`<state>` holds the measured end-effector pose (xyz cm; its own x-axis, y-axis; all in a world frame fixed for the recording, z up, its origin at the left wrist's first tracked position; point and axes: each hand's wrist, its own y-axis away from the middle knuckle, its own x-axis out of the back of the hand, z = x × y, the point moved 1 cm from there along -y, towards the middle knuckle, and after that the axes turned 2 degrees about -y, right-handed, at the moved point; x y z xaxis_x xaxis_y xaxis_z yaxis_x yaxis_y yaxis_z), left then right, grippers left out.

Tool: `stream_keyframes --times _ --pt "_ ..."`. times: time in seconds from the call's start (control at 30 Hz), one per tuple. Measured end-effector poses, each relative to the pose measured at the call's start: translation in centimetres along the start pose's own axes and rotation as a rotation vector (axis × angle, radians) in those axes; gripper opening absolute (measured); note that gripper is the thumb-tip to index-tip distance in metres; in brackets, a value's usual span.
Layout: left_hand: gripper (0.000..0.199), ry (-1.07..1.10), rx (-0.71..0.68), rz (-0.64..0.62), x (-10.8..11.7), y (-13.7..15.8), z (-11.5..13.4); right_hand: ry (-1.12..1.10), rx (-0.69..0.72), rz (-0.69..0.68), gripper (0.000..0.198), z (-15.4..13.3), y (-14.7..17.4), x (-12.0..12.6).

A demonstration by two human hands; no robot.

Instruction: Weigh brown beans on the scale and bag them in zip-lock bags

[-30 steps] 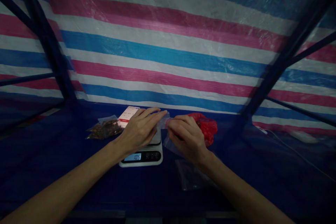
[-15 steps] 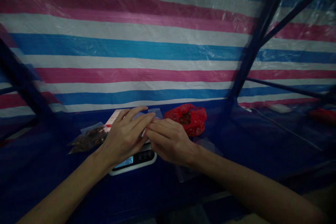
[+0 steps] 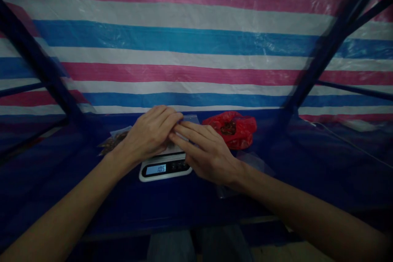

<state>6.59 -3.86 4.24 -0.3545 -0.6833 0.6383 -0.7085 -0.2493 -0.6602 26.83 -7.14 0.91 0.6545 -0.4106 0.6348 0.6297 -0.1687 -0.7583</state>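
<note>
Both hands meet over a white digital kitchen scale, whose lit display looks like 10.5. My left hand is closed, its fingers bent together and its thumb hidden. My right hand is closed too, fingertips pressed against the left fingertips. Between them they pinch a clear plastic bag, mostly covered by the hands; what is inside it cannot be made out. Just right of the hands sits a red plastic bag, open at the top, with reddish-brown dried pieces in it.
A clear bag of brown dried pieces lies left of the scale, partly behind my left forearm. Flat clear bags lie beside my right wrist. Blue frame posts flank the blue tabletop, backed by a striped plastic sheet.
The view has tilted down and shifted left, so the table sits further right in the picture. My left fingers have drawn in from a raised, spread pose, and more of the scale's display shows.
</note>
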Motion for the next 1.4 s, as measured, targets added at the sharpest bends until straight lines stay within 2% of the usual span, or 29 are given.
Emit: stream_keyframes --times 0.07,0.13,0.23,0.3,0.4,0.53,0.67,0.77,0.87,0.97,1.13,1.2,1.27,1.4 --pt "0.032 -0.052 0.056 0.0 0.1 0.1 -0.9 -0.05 -0.06 0.065 0.05 0.5 0.1 0.1" --pt "0.035 -0.104 0.138 -0.029 0.2 0.4 -1.9 -0.107 -0.18 0.128 0.047 1.5 -0.2 -0.3" --pt "0.039 -0.154 0.225 -0.091 0.1 1.0 -3.1 -0.195 -0.352 0.161 0.043 3.8 -1.5 -2.2" --pt "0.037 -0.157 0.271 -0.11 -0.3 1.6 -4.0 -0.264 -0.388 0.125 0.062 5.2 -2.7 -4.1" --pt "0.031 -0.135 0.311 -0.075 -1.1 2.5 -5.2 -0.339 -0.381 0.059 0.092 6.3 -3.8 -6.8" --pt "0.034 -0.094 0.297 -0.087 -2.4 3.2 -5.8 -0.378 -0.435 -0.004 0.101 5.2 -3.2 -8.4" --pt "0.039 -0.023 0.339 -0.108 -3.4 3.4 -5.7 -0.392 -0.561 -0.071 0.094 3.9 -1.9 -8.4" --pt "0.038 0.03 0.393 -0.109 -4.0 3.7 -5.7 -0.431 -0.62 -0.064 0.087 3.9 -1.6 -8.4" --pt "0.034 0.056 0.448 -0.148 -4.2 3.9 -5.7 -0.463 -0.623 -0.051 0.074 4.1 -1.9 -8.5" --pt "0.024 0.029 0.483 -0.194 -4.2 3.8 -5.5 -0.453 -0.626 -0.07 0.052 4.0 -2.1 -8.4" --pt "0.021 0.079 0.476 -0.228 -4.3 3.3 -4.6 -0.49 -0.617 -0.052 0.028 4.2 -1.9 -8.3" --pt "0.025 0.129 0.495 -0.232 -4.4 3.3 -4.3 -0.514 -0.66 -0.004 0.029 4.5 -1.6 -8.1" --pt "0.027 0.176 0.519 -0.229 -4.6 3.4 -4.1 -0.532 -0.726 0.057 0.038 4.9 -1.5 -7.7" --pt "0.021 0.19 0.539 -0.204 -4.8 3.3 -3.5 -0.533 -0.788 0.169 0.046 5.1 -1.6 -6.5"
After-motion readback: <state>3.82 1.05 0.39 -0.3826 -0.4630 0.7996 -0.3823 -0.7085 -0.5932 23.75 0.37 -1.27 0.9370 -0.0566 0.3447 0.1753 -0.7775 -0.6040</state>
